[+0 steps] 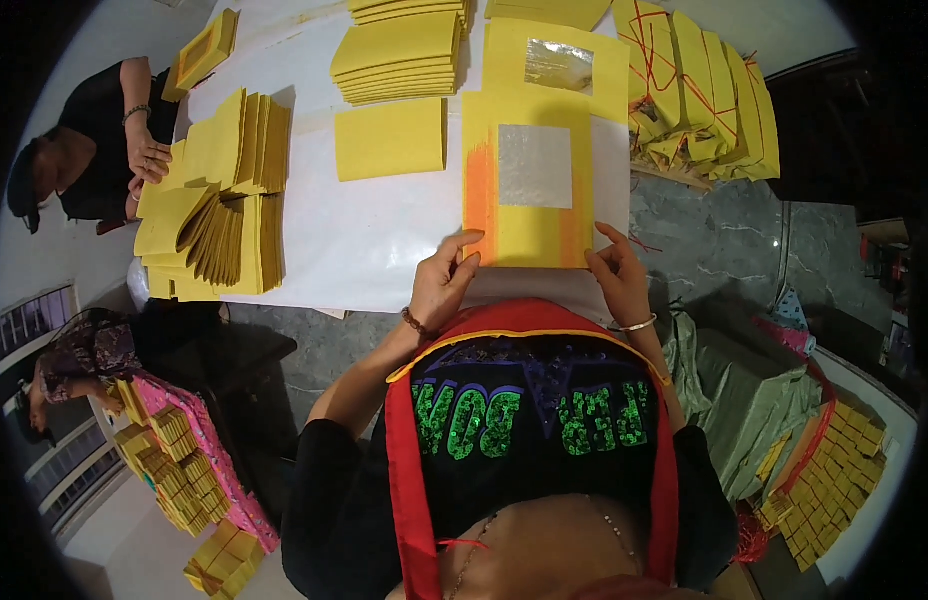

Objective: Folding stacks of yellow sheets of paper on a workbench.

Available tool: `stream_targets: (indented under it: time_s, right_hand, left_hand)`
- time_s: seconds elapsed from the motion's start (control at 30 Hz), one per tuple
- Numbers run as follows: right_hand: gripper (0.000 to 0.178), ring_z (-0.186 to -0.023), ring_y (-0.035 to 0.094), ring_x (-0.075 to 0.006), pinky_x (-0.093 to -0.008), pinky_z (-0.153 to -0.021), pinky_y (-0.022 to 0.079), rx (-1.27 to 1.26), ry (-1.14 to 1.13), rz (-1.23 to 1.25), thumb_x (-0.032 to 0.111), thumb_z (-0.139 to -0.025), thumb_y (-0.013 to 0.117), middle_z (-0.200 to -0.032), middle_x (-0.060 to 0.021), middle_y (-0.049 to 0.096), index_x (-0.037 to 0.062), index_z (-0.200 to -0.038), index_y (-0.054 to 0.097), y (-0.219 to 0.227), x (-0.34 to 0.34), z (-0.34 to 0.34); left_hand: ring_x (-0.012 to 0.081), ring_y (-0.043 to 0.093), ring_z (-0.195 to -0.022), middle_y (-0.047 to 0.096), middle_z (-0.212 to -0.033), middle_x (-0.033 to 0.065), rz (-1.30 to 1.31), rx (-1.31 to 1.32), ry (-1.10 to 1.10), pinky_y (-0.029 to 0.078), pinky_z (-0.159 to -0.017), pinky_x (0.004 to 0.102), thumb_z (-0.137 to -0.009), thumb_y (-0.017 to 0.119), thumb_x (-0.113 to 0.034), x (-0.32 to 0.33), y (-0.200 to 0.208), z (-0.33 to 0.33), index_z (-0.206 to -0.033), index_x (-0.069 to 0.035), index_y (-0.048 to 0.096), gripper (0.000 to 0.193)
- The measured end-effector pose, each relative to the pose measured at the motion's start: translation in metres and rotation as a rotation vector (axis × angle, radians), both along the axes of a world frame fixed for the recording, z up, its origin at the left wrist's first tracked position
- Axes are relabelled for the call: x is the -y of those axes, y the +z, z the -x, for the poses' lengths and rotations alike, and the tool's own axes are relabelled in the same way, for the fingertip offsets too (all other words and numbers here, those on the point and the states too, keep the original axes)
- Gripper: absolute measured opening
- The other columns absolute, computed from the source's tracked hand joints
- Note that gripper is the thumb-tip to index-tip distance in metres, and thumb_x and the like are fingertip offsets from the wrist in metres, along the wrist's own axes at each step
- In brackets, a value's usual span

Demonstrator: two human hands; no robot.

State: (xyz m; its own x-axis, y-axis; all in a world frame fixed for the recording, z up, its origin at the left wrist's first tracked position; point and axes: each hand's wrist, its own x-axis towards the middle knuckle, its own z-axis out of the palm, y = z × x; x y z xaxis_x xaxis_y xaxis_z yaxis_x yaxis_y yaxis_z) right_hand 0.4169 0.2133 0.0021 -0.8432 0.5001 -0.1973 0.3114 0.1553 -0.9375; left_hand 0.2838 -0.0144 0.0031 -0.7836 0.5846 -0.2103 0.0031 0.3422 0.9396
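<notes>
Paper is what I'd call it from where I stand: a yellow sheet lying flat at the table's near edge, in front of the person in the red apron. In the head view, the only one, the left hand has its near left edge between thumb and forefinger, and the right hand holds the near right edge likewise – a light grasp on both sides, neither one clenched.

I'd judge it light and limp, quick to crease or tear, a little grippy rather than slick. The silvery square at its middle looks smoother and easier to scuff, and the orange band might rub off, so the plain edges and corners seem the place to hold. Whether it is one leaf or several I can't tell. Another sheet with shiny foil lies just beyond, and folded stacks sit across the white table.

As for writing – I can read none on the sheet, and see no brand or label there. The black shirt has big green sequinned letters, partly cut off by the apron.
</notes>
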Motion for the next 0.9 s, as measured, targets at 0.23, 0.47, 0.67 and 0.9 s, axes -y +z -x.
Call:
stream_targets:
  time_s: [0.23, 0.47, 0.67, 0.9]
  right_hand:
    - [0.038, -0.057, 0.044, -0.0042, -0.0195, -0.054, 0.038, 0.037, -0.015, -0.036, 0.011, -0.083, 0.060, -0.062, 0.0030, 0.049, 0.0058, -0.119, 0.051, -0.002, -0.003, -0.001]
    - [0.040, -0.077, 0.049, -0.0078, -0.0217, -0.067, 0.041, -0.101, -0.128, -0.028, 0.013, -0.085, 0.059, -0.092, -0.0026, 0.056, 0.0065, -0.123, 0.049, -0.024, -0.015, 0.013]
    - [0.045, -0.109, 0.046, -0.0161, -0.0286, -0.088, 0.039, -0.150, -0.227, 0.178, 0.023, -0.091, 0.048, -0.128, -0.0091, 0.046, 0.0082, -0.132, 0.039, -0.035, -0.021, 0.042]
    - [0.062, -0.134, 0.017, -0.0210, -0.0351, -0.108, 0.019, -0.193, -0.153, 0.466, 0.047, -0.095, 0.020, -0.147, -0.0087, 0.013, 0.0079, -0.142, 0.009, -0.030, -0.012, 0.073]
  left_hand:
    - [0.0075, 0.036, -0.052, 0.038, -0.056, -0.0012, 0.002, -0.002, 0.004, 0.034, -0.048, 0.0228, -0.085, 0.055, -0.010, 0.001, -0.003, -0.002, -0.110, -0.008, 0.057, 0.025]
    - [0.0076, 0.037, -0.053, 0.039, -0.057, -0.0014, -0.020, -0.010, -0.014, 0.033, -0.049, 0.0231, -0.086, 0.055, -0.012, -0.002, 0.000, -0.001, -0.112, -0.008, 0.056, 0.026]
    - [0.0069, 0.041, -0.055, 0.045, -0.060, -0.0009, 0.113, -0.086, 0.101, 0.034, -0.050, 0.0228, -0.091, 0.049, -0.022, -0.001, 0.005, 0.017, -0.115, -0.006, 0.053, 0.029]
    - [0.0223, 0.031, -0.125, 0.027, -0.138, 0.0164, -0.412, 0.333, 0.127, 0.026, -0.103, 0.0337, -0.092, 0.027, -0.052, -0.051, -0.019, 0.066, -0.140, -0.002, 0.013, 0.070]
